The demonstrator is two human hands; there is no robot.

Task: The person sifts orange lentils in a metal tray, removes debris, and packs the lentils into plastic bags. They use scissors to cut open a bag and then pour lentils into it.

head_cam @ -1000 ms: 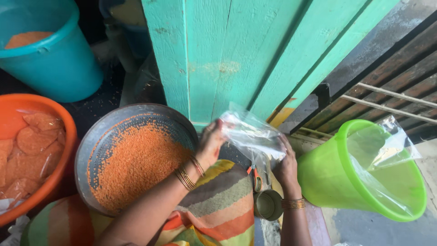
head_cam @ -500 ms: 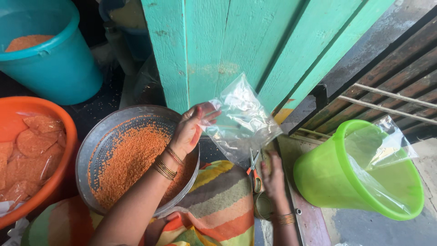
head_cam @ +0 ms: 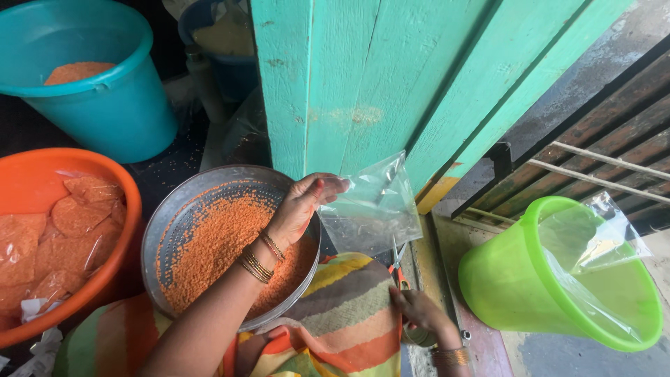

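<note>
My left hand (head_cam: 301, 207) pinches the left edge of an empty clear plastic bag (head_cam: 368, 208) and holds it up over the rim of a round metal sieve (head_cam: 183, 213) filled with orange lentils (head_cam: 220, 246). My right hand (head_cam: 420, 311) is lower, beside my striped cloth (head_cam: 349, 307). Its fingers close around the orange handle of small scissors (head_cam: 398, 268), whose blades point up toward the bag's lower edge. A metal cup (head_cam: 419, 338) shows partly beneath that hand.
An orange tub (head_cam: 42, 173) at left holds filled clear packets of lentils. A teal bucket (head_cam: 105, 105) of lentils stands behind it. A lime-green bucket (head_cam: 502, 272) with plastic bags inside stands at right, with a teal wooden door (head_cam: 391, 70) and a metal grille (head_cam: 600, 167) behind.
My right hand let go of the bag, dropped down and now has the scissors. My left hand alone keeps the bag, which has moved slightly right and lower.
</note>
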